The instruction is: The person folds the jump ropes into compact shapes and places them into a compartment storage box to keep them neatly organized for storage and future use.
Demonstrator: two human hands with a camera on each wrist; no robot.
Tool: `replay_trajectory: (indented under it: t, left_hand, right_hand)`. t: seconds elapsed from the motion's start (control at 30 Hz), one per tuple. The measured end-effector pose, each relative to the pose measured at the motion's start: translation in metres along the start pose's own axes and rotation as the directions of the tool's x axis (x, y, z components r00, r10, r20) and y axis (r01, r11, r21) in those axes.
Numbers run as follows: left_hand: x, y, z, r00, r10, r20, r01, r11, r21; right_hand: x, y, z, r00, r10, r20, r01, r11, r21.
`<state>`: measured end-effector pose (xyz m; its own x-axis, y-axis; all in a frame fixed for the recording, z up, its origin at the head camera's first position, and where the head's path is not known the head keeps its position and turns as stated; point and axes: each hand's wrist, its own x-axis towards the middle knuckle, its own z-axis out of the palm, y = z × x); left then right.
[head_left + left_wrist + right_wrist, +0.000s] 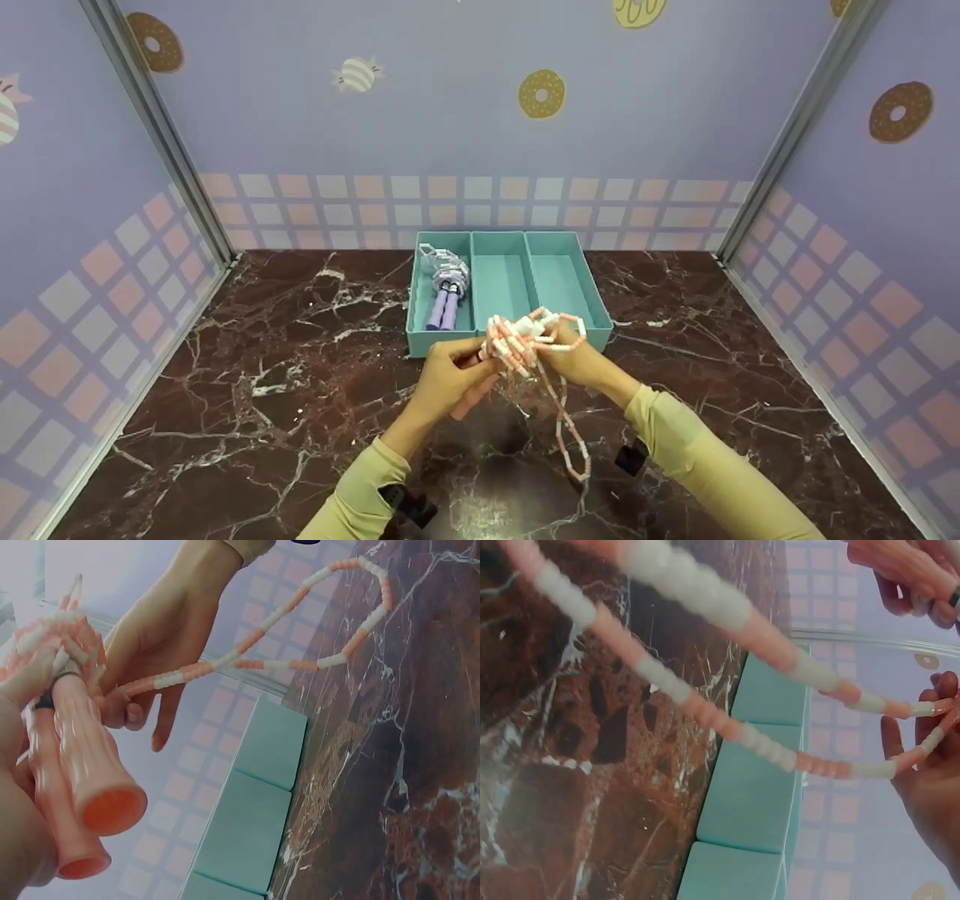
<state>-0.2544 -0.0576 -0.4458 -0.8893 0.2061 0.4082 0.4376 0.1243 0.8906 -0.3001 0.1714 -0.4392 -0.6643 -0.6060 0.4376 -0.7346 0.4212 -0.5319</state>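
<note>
My left hand (448, 375) grips a pink-and-white beaded jump rope (510, 349), its beaded cord bunched in coils. The two pink handles (101, 742) stick out side by side from the left hand in the left wrist view. My right hand (581, 361), close beside it, pinches the cord near the bundle. From there a long loop of beads (574, 446) hangs down over the table; the right wrist view shows the cord running from the right hand's fingers (926, 750). Both hands are just in front of a teal tray (442, 345).
The tray has three compartments side by side. In its left one lies a purple jump rope (450, 274), bundled, with its handles toward me. A dark marbled table (315, 420) carries the tray, and patterned panels (465, 127) enclose the back and sides.
</note>
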Motion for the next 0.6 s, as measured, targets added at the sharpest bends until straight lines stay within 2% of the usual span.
replay_trajectory:
  t: [0.07, 0.17, 0.27, 0.3, 0.4, 0.5, 0.6]
  left_hand:
    - [0.002, 0.0, 0.0, 1.0, -0.015, -0.018, 0.015, 1.0, 0.001]
    - [0.008, -0.002, -0.003, 0.998, -0.038, -0.059, 0.038, 0.999, 0.004]
    - [0.016, -0.005, -0.011, 0.988, -0.027, -0.153, 0.032, 0.999, 0.034]
    - [0.018, -0.006, -0.013, 0.982, -0.017, -0.189, 0.027, 0.998, 0.051]
    - [0.021, -0.013, -0.018, 0.967, 0.036, -0.253, 0.009, 0.984, 0.177]
    - [0.021, -0.02, -0.018, 0.96, 0.081, -0.267, 0.012, 0.944, 0.331]
    - [0.02, -0.023, -0.016, 0.953, 0.123, -0.277, 0.014, 0.895, 0.446]
  right_hand:
    - [-0.001, 0.0, 0.002, 0.998, 0.055, 0.023, -0.057, 0.994, 0.09]
    - [-0.001, 0.002, 0.006, 0.989, 0.121, 0.082, -0.137, 0.96, 0.244]
    - [-0.004, 0.002, 0.012, 0.98, 0.169, 0.108, -0.195, 0.933, 0.304]
    - [-0.005, 0.001, 0.013, 0.976, 0.19, 0.105, -0.213, 0.931, 0.297]
    - [-0.01, -0.004, 0.019, 0.978, 0.202, 0.059, -0.21, 0.958, 0.195]
    - [-0.011, -0.012, 0.023, 0.981, 0.19, 0.042, -0.193, 0.978, 0.079]
    - [-0.012, -0.019, 0.025, 0.98, 0.19, 0.052, -0.19, 0.982, 0.007]
